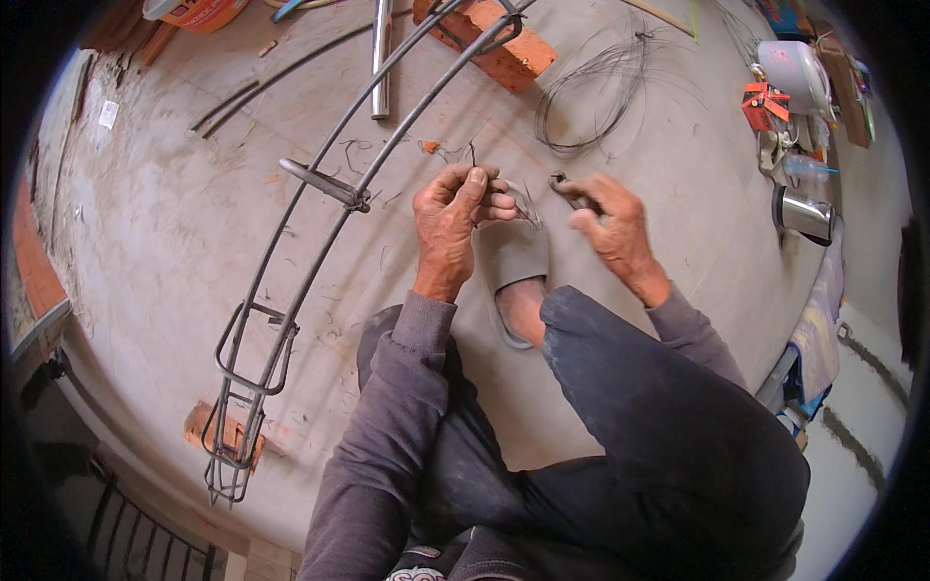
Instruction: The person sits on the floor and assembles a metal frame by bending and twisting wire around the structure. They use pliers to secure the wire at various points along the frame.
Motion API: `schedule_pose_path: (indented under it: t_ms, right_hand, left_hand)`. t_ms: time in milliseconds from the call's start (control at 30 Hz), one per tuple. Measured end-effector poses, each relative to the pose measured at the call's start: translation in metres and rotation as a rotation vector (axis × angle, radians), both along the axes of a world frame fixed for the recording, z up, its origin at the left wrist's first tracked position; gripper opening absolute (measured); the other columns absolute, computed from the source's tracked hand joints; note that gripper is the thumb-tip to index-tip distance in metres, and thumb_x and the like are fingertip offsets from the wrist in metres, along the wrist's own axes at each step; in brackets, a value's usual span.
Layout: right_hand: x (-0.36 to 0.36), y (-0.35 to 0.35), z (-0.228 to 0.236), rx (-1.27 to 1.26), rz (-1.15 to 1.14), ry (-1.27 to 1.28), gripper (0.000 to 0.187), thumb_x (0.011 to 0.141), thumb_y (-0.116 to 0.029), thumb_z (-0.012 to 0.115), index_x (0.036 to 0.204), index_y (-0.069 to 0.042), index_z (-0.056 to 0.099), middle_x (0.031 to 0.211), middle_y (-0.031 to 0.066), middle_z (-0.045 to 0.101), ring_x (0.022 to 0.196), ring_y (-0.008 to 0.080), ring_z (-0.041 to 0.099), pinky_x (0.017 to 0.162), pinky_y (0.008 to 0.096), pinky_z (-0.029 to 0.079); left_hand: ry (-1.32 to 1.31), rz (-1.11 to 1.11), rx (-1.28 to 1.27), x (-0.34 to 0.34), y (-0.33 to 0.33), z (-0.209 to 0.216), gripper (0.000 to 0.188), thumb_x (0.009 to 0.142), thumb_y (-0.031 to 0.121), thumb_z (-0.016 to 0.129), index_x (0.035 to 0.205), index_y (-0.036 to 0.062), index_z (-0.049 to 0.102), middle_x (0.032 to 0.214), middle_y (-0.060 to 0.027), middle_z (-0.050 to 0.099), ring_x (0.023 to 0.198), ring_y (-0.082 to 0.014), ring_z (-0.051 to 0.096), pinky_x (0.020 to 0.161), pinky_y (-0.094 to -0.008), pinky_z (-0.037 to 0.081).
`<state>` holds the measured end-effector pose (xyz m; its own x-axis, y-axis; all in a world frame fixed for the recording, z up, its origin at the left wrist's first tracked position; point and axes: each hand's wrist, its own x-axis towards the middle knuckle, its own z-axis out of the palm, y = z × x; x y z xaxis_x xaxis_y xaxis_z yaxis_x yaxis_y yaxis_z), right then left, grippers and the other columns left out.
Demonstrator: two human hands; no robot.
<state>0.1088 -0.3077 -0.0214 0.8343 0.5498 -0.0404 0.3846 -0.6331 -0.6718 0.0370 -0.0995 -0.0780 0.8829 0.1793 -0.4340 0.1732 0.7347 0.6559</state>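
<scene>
My left hand (pixel 448 221) is closed on thin tie wire (pixel 528 205), pinching it between thumb and forefinger. One dark end stands up above the fingertips, and several fine ends stick out to the right. To its right, my right hand (pixel 620 228) is wrapped around a small dark metal tool, apparently pincers (pixel 559 181); their rounded head points toward the left hand without touching it. Most of the handles are hidden in the palm. Left of both hands lies a long rebar frame (pixel 332 237) with a stirrup (pixel 325 184) across its bars.
Bricks (pixel 513 60) prop the frame at the far end, and another brick (pixel 201 426) sits under its near end. A wire coil (pixel 581 136) and a shiny metal tube (pixel 381 82) lie beyond my hands. A metal cup (pixel 804 215) is at right. My slippered foot (pixel 513 261) is below the hands.
</scene>
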Motion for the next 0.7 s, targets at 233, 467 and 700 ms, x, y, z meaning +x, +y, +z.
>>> schedule_pose_path:
  t_ms: [233, 467, 700]
  right_hand:
    - [-0.012, 0.031, -0.025, 0.156, -0.178, 0.327, 0.011, 0.082, -0.006, 0.064, 0.089, 0.001, 0.067, 0.077, 0.0091, 0.064, 0.070, 0.0200, 0.061, 0.066, 0.0313, 0.050]
    - [-0.004, 0.013, -0.032, 0.756, -0.684, 0.709, 0.008, 0.091, -0.004, 0.058, 0.086, 0.000, 0.063, 0.083, 0.0107, 0.068, 0.069, 0.0183, 0.064, 0.066, 0.0315, 0.055]
    - [-0.017, -0.019, -0.057, 1.081, -0.808, 1.087, 0.012, 0.095, -0.011, 0.059, 0.103, -0.003, 0.064, 0.092, 0.0092, 0.067, 0.081, 0.0204, 0.066, 0.069, 0.0357, 0.058]
  left_hand:
    - [-0.062, -0.039, -0.023, -0.003, -0.006, -0.002, 0.026, 0.102, 0.019, 0.060, 0.106, -0.0061, 0.063, 0.097, -0.0177, 0.070, 0.084, -0.0235, 0.072, 0.078, -0.0354, 0.063]
    - [-0.130, -0.016, -0.082, -0.003, -0.019, 0.003, 0.028, 0.103, 0.024, 0.060, 0.106, -0.0044, 0.060, 0.107, -0.0183, 0.068, 0.095, -0.0267, 0.070, 0.088, -0.0423, 0.060]
    - [-0.113, 0.016, -0.022, -0.005, -0.024, 0.019, 0.032, 0.103, 0.026, 0.060, 0.107, -0.0060, 0.062, 0.105, -0.0187, 0.069, 0.094, -0.0271, 0.071, 0.089, -0.0417, 0.059]
